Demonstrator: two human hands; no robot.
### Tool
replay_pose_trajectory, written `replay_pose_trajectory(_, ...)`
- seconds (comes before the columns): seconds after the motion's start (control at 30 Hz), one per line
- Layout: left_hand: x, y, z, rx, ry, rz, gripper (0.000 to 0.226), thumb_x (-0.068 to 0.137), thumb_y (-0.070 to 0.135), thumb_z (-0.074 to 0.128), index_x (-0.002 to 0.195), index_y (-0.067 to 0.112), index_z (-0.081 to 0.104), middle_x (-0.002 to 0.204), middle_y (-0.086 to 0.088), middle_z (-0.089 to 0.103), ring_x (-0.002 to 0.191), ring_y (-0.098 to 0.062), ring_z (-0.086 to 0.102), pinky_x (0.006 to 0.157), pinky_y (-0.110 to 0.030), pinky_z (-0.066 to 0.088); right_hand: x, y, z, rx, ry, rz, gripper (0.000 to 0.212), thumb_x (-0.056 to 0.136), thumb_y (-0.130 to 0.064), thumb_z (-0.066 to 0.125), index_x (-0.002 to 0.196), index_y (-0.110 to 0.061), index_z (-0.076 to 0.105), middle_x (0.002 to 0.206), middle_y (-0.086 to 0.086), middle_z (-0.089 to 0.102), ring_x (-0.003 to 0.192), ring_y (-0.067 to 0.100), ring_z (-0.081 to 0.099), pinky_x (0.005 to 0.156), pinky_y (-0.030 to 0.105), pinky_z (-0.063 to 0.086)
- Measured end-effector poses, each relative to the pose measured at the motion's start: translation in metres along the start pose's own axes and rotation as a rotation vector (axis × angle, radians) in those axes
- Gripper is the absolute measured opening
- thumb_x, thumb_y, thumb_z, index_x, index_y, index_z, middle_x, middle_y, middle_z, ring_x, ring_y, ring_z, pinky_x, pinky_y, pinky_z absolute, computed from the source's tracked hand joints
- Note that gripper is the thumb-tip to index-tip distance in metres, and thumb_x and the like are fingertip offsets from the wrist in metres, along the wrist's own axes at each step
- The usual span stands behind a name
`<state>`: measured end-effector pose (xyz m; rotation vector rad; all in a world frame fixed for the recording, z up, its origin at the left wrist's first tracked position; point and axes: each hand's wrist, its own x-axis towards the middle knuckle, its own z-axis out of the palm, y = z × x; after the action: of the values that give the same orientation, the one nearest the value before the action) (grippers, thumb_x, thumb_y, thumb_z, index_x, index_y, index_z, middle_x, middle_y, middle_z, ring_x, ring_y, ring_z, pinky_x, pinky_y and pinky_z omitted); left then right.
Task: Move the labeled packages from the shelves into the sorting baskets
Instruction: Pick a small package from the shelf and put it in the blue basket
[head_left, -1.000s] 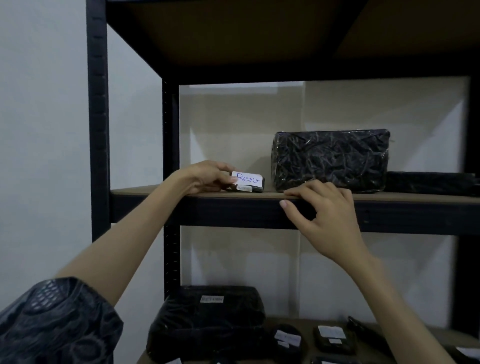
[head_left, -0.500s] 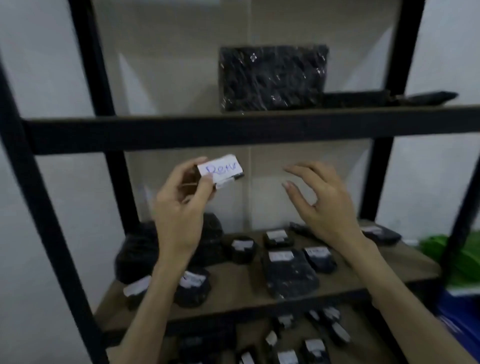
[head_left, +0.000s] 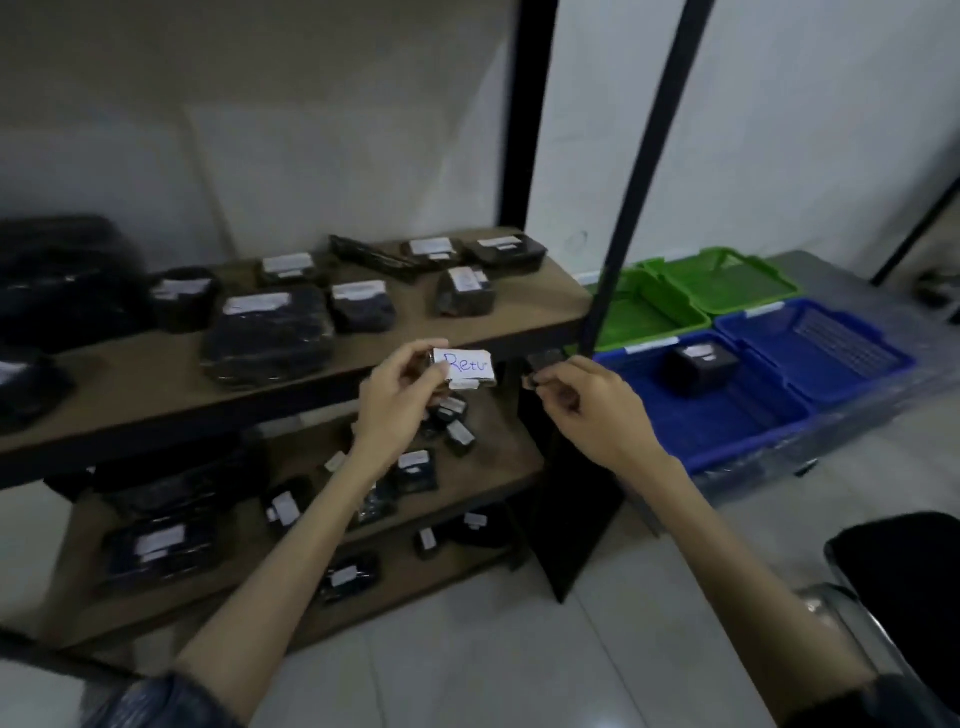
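- Left hand's fingers (head_left: 415, 364) pinch the small black wrapped package with its white handwritten label (head_left: 464, 370); right hand (head_left: 587, 400) curled, contents unclear.
- Carry it rightward, beyond the fingers, and check the label before dropping it into the blue plastic basket (head_left: 727, 431).

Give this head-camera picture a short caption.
Left hand holds a labelled package near blue baskets.

White wall (head_left: 779, 130) fills the back, pale floor tiles (head_left: 493, 649) gleam below. A black chair (head_left: 904, 587) pokes in at the lower right, its metal frame (head_left: 841, 629) catching the light. Far right, a dark slanted bar (head_left: 914, 234) leans across the wall above something dark and blurred.
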<state>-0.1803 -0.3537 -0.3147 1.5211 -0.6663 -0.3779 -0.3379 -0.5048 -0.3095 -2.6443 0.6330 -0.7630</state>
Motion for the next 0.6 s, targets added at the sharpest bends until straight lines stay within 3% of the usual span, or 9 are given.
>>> replay_pose_trajectory(0.17, -0.006, -0.047, 0.121, -0.020, 0.064, -0.069, 0.021, 0.089, 0.011, 0.063, 0.106, 0.020, 0.067, 0.096, -0.006, 0.070, 0.090, -0.017, 0.066, 0.080, -0.041, 0.056, -0.027, 0.112, -0.005, 0.009, -0.125, 0.118, 0.018, 0.088, -0.024, 0.058, 0.103, -0.022, 0.067, 0.097, -0.005, 0.062, 0.085, 0.021, 0.063, 0.067, 0.039, 0.052)
replay_pose_trajectory(0.3, -0.009, -0.078, 0.196, -0.004, 0.096, -0.159, 0.023, 0.087, 0.009, 0.064, 0.108, 0.017, 0.067, 0.088, 0.011, 0.068, 0.082, 0.003, 0.064, 0.082, -0.027, 0.054, -0.035, 0.186, -0.010, -0.008, -0.237, 0.171, 0.022, 0.091, -0.027, 0.054, 0.110, -0.022, 0.064, 0.107, -0.006, 0.060, 0.088, 0.022, 0.062, 0.067, 0.037, 0.051)
replay_pose_trajectory(0.37, -0.005, -0.091, 0.223, 0.023, 0.105, -0.179, 0.023, 0.086, 0.009, 0.064, 0.106, 0.020, 0.066, 0.090, 0.011, 0.068, 0.081, 0.007, 0.063, 0.082, -0.020, 0.052, -0.033, 0.217, -0.012, -0.013, -0.283, 0.183, 0.023, 0.093, -0.026, 0.053, 0.112, -0.021, 0.064, 0.108, -0.005, 0.059, 0.087, 0.021, 0.062, 0.064, 0.033, 0.049)
replay_pose_trajectory(0.5, 0.019, -0.115, 0.270, 0.062, 0.105, -0.268, 0.022, 0.084, 0.011, 0.068, 0.103, 0.020, 0.062, 0.092, -0.002, 0.070, 0.082, -0.005, 0.065, 0.081, -0.023, 0.051, -0.016, 0.274, -0.013, 0.016, -0.316, 0.224, 0.022, 0.093, -0.027, 0.053, 0.112, -0.022, 0.064, 0.110, -0.007, 0.059, 0.089, 0.018, 0.061, 0.068, 0.034, 0.050)
replay_pose_trajectory(0.6, 0.048, -0.124, 0.304, 0.068, 0.070, -0.295, 0.020, 0.083, 0.012, 0.069, 0.101, 0.014, 0.061, 0.090, -0.004, 0.070, 0.079, -0.008, 0.065, 0.074, -0.015, 0.049, 0.003, 0.314, -0.009, 0.027, -0.368, 0.259, 0.026, 0.094, -0.031, 0.051, 0.117, -0.023, 0.060, 0.117, -0.008, 0.056, 0.095, 0.015, 0.060, 0.073, 0.035, 0.051)
